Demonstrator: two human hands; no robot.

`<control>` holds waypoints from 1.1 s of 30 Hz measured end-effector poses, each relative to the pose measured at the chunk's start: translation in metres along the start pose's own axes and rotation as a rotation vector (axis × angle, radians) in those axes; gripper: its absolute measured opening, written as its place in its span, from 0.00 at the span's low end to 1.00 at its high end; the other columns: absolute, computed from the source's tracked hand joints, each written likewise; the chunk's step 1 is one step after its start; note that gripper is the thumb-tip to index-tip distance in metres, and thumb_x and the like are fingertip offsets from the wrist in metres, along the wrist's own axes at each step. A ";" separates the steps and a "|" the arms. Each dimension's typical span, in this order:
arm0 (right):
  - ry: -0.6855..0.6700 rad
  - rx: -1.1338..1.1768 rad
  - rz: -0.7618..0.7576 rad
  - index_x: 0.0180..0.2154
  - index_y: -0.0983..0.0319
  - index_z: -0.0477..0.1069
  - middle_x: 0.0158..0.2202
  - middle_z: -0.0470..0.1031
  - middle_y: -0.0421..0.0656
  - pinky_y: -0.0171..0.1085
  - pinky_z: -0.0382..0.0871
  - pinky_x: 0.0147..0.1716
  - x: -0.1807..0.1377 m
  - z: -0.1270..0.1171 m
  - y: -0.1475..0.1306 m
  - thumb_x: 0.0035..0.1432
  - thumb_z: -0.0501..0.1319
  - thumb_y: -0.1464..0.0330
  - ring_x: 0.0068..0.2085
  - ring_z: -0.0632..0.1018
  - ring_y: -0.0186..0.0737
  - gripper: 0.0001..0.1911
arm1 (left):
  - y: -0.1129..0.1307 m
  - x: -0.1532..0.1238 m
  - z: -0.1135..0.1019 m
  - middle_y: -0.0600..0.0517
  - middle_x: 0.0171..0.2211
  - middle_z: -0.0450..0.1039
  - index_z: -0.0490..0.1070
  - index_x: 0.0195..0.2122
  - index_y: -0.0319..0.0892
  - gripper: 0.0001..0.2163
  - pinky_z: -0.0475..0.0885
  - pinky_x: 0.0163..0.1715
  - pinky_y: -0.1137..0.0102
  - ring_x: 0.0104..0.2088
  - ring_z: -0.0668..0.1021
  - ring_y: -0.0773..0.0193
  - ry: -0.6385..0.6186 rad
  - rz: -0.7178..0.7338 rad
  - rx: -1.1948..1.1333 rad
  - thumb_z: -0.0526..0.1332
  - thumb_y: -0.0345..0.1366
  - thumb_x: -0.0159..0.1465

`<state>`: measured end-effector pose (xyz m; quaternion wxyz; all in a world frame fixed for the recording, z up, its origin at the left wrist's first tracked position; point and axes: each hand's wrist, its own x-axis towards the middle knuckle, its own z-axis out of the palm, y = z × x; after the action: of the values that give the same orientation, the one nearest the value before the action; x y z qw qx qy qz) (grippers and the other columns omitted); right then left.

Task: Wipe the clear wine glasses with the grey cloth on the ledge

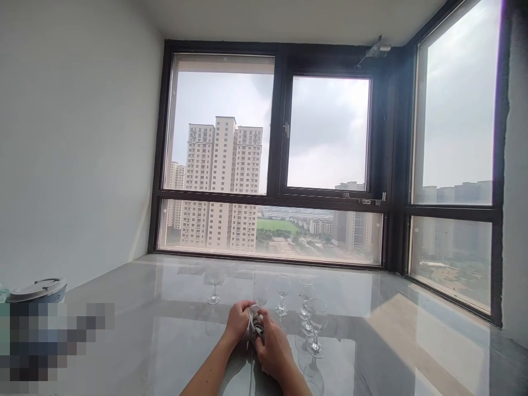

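Observation:
Over a glossy grey marble surface (165, 330), my left hand (238, 320) is wrapped round a wine glass (252, 311) held on its side. My right hand (273, 345) is closed on a grey cloth (258, 328) pressed against that glass. Several empty stemmed glasses stand upright just beyond and to the right: one at the left (214, 286), one in the middle (282, 294), and two at the right (306, 297), with the nearest (317, 327) beside my right hand.
A white-lidded appliance (39, 290) sits at the far left by the white wall. Dark-framed windows (272, 165) run along the back and right edges of the surface, looking out on tall buildings. A blurred patch covers the lower left.

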<state>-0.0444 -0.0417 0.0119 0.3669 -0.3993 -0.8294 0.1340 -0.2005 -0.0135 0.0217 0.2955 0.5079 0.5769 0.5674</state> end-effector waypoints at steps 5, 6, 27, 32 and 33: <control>-0.061 -0.078 -0.053 0.64 0.59 0.59 0.54 0.75 0.49 0.39 0.65 0.54 -0.001 0.006 -0.002 0.51 0.55 0.75 0.55 0.75 0.46 0.36 | 0.005 0.005 -0.041 0.46 0.40 0.79 0.77 0.38 0.44 0.15 0.68 0.43 0.66 0.44 0.77 0.55 0.472 -0.064 0.402 0.50 0.29 0.63; -0.067 -0.097 -0.063 0.64 0.59 0.60 0.55 0.75 0.48 0.41 0.64 0.55 -0.001 0.007 -0.004 0.51 0.55 0.74 0.57 0.73 0.46 0.37 | 0.005 0.006 -0.048 0.46 0.43 0.78 0.77 0.38 0.44 0.15 0.68 0.44 0.66 0.46 0.76 0.54 0.548 -0.085 0.466 0.49 0.29 0.64; -0.151 -0.229 0.055 0.66 0.54 0.59 0.62 0.70 0.45 0.58 0.56 0.61 -0.001 0.006 -0.019 0.53 0.58 0.65 0.64 0.66 0.59 0.38 | -0.019 0.033 -0.051 0.42 0.65 0.64 0.75 0.52 0.48 0.19 0.55 0.62 0.54 0.63 0.67 0.49 0.397 -0.200 0.816 0.61 0.37 0.58; -0.074 -0.308 0.122 0.64 0.54 0.63 0.59 0.73 0.47 0.60 0.57 0.59 -0.006 0.004 -0.023 0.55 0.57 0.63 0.62 0.69 0.61 0.34 | -0.015 0.027 -0.057 0.43 0.58 0.72 0.76 0.46 0.46 0.14 0.58 0.60 0.57 0.58 0.72 0.49 0.360 -0.152 0.826 0.59 0.35 0.60; -0.058 -0.329 0.151 0.64 0.54 0.64 0.59 0.74 0.48 0.60 0.57 0.59 -0.007 0.004 -0.022 0.55 0.57 0.62 0.62 0.68 0.62 0.33 | -0.014 0.025 -0.058 0.44 0.57 0.73 0.77 0.45 0.46 0.13 0.59 0.58 0.59 0.57 0.73 0.50 0.356 -0.144 0.820 0.58 0.35 0.60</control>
<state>-0.0571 -0.0609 0.0171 0.2613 -0.5109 -0.8182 0.0351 -0.2653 -0.0085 0.0247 0.0047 0.4363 0.8296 0.3483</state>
